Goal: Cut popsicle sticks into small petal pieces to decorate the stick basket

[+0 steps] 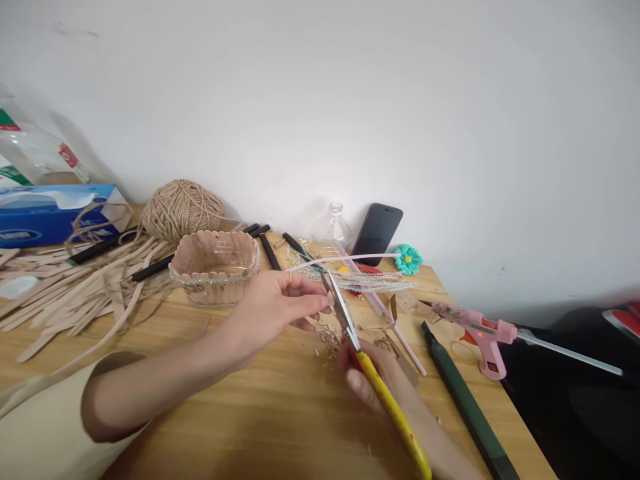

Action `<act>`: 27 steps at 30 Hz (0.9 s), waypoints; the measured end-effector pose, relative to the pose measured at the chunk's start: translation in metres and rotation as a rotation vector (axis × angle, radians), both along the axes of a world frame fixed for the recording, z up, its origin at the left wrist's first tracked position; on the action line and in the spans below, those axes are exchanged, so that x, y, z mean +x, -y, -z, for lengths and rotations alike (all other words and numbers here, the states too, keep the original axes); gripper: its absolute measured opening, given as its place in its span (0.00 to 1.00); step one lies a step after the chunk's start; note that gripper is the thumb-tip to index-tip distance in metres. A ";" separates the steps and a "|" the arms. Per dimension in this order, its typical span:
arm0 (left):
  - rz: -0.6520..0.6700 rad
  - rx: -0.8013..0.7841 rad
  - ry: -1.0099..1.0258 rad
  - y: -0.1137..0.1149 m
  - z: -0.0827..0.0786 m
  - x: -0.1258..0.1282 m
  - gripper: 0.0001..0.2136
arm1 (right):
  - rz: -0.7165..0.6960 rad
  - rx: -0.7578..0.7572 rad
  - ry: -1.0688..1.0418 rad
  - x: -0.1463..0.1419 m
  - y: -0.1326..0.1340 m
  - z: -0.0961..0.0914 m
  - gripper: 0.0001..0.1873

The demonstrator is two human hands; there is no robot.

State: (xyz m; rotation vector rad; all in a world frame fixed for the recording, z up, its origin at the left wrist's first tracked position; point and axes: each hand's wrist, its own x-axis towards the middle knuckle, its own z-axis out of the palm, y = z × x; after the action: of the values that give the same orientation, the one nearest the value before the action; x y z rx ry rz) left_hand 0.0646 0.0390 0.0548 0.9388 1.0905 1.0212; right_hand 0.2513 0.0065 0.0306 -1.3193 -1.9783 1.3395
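My right hand (373, 380) grips scissors (345, 310) with yellow handles, their blades slightly apart and pointing up and away. Between thumb and fingers, my left hand (283, 303) pinches a small pale piece (331, 301), perhaps wood, right beside the blades. Small wood clippings (327, 339) lie on the table below the blades. Behind my left hand stands an oval basket (215, 267) made of craft sticks, with a glittery band around it. A teal flower (409, 259) has a pale stem reaching toward my left hand; whether the fingers touch it I cannot tell.
Loose craft sticks (75, 300), a twine ball (183, 208) and a tissue box (55, 213) are at left. A phone (377, 233) leans against the wall near a clear bottle (334, 227). At right, a pink glue gun (480, 337) lies near a dark green tool (465, 400) and the table edge.
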 end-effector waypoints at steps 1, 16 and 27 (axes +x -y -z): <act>0.001 0.007 -0.003 0.000 0.000 0.000 0.03 | 0.002 0.003 0.002 0.000 0.000 0.000 0.27; 0.034 0.041 0.019 0.003 -0.002 0.000 0.04 | 0.013 0.086 0.060 -0.001 0.004 -0.008 0.22; 0.047 0.053 0.005 0.002 -0.001 0.001 0.04 | -0.028 0.071 0.024 0.004 0.002 -0.003 0.24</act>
State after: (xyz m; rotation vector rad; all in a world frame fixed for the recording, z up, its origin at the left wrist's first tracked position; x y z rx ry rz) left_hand 0.0651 0.0374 0.0558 0.9993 1.0368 1.0173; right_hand 0.2552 0.0045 0.0334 -1.2854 -2.0476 1.2591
